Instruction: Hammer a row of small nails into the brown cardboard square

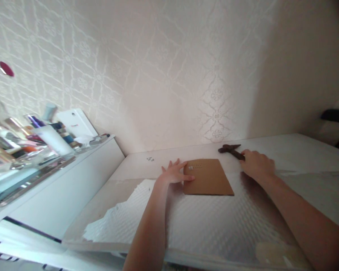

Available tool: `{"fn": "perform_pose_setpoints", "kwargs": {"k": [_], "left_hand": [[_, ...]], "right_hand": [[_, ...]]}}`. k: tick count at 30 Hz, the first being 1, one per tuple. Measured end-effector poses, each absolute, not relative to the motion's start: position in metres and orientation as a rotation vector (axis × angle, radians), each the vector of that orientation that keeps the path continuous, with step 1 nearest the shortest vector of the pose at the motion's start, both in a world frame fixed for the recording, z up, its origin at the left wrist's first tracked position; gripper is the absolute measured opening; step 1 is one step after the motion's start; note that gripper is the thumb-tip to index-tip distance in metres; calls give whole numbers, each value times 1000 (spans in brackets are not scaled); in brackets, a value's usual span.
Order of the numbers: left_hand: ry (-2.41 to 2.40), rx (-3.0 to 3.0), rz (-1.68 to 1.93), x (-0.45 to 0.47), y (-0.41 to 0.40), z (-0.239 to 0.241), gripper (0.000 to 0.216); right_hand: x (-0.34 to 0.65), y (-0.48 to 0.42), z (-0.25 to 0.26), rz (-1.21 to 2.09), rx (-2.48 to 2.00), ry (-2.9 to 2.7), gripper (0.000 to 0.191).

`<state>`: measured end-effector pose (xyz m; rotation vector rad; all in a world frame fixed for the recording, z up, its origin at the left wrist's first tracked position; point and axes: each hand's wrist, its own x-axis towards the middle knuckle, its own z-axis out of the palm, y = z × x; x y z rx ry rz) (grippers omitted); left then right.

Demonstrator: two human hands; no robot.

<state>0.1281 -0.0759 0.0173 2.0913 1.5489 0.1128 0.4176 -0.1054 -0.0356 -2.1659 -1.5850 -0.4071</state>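
Observation:
A flat brown piece of cardboard (209, 180) lies on the white desk top. Rows of small dark marks and a few tiny pale bits (190, 168) show near its upper left corner. My left hand (175, 173) rests at the cardboard's left edge with fingers spread, thumb lying on its surface. To the right, my right hand (257, 163) is wrapped round the handle of a dark hammer (231, 149). The hammer's head points up and left, beyond the cardboard's upper right corner. My palm hides the handle's end.
Several tiny metal pieces (150, 159) lie behind my left hand. White textured sheeting (124, 218) with a ragged edge covers part of the desk. At left, a white cabinet (73, 180) carries cosmetics and a white box (77, 122). The patterned wall (169, 75) rises behind.

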Motion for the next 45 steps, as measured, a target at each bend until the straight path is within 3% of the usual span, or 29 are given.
{"fn": "perform_pose_setpoints", "kwargs": {"k": [4,10,16,23,26,33,45], "left_hand": [[1536,2107,103,130,-75,17,88],[1557,2128,57,133,-79,18,92],[1572,2102,172,135,-78,15,92],[1869,1904,886,135,-48,11,35],[2081,1993,791,115,-31,15,28],[2559,1778,519,30,0,21,33],[2533,1606,540,-9,26,7,26]], "right_hand": [[407,-107,-28,-410,-2153,-1620,35],[375,-100,-31,-278,-1637,-2050,47],[361,-101,-46,-80,-1688,-2205,54],[363,-98,-38,-21,-1690,-2273,57],[363,-95,-37,-15,-1699,-2286,57],[363,-94,-38,-35,-1680,-2274,57],[364,-93,-42,-97,-1658,-2238,57]]}}
